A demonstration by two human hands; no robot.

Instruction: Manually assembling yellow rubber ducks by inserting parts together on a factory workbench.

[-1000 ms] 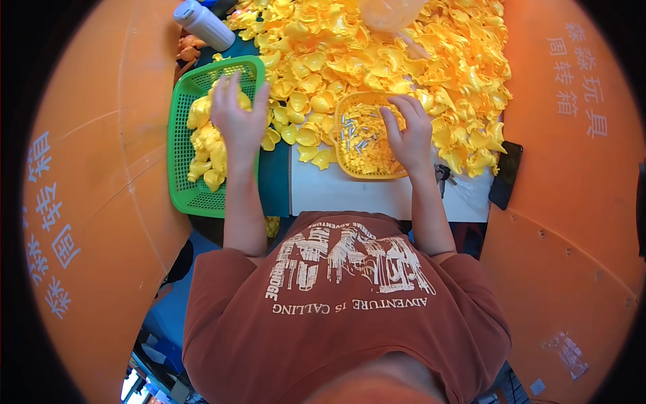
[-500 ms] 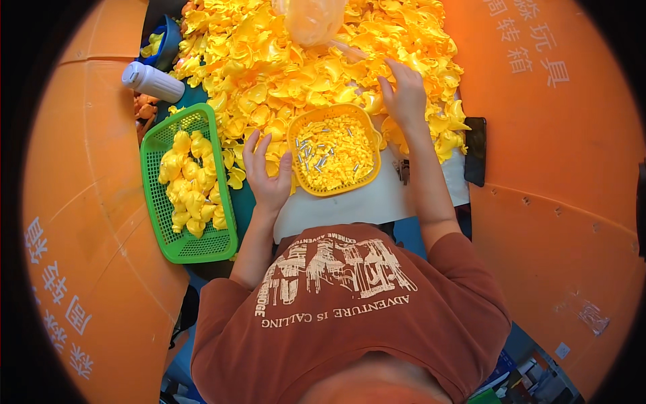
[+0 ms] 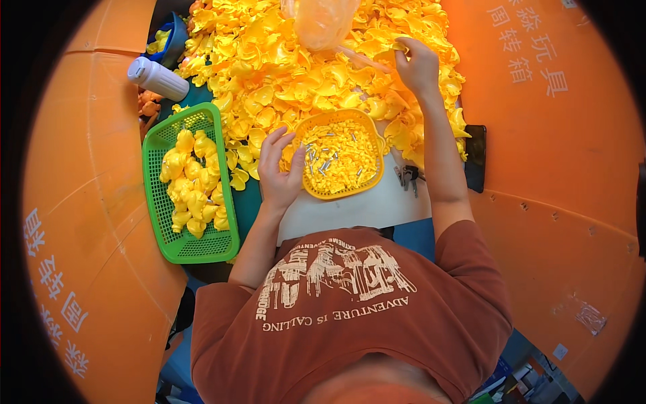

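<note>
My right hand (image 3: pixel 420 67) reaches into the big heap of thin curved yellow plastic shells (image 3: pixel 262 74), its bent fingers closed at the edge of one yellow plastic shell (image 3: pixel 397 48). My left hand (image 3: pixel 280 174) is beside the left rim of a small yellow basket (image 3: pixel 330 193), thumb and fingers apart, and I see nothing held in it. Inside that basket lie many tiny yellow pieces (image 3: pixel 346 158) with several small silver metal pins (image 3: pixel 326 165) among them. A green basket (image 3: pixel 232 222) to my left contains several rounded yellow plastic parts (image 3: pixel 195 195).
A white lidded bottle (image 3: pixel 159 78) lies at the left, near a blue container (image 3: pixel 176 40). A clear plastic bag (image 3: pixel 323 23) rests on the heap. Keys (image 3: pixel 409 176) lie right of the small basket, a dark flat object (image 3: pixel 475 158) farther right. Orange panels (image 3: pixel 552 135) flank both sides.
My right hand has moved slightly away and to the right, its fingers curling in on the shells. My left hand has shifted right, closer to the small basket. The keys are more visible.
</note>
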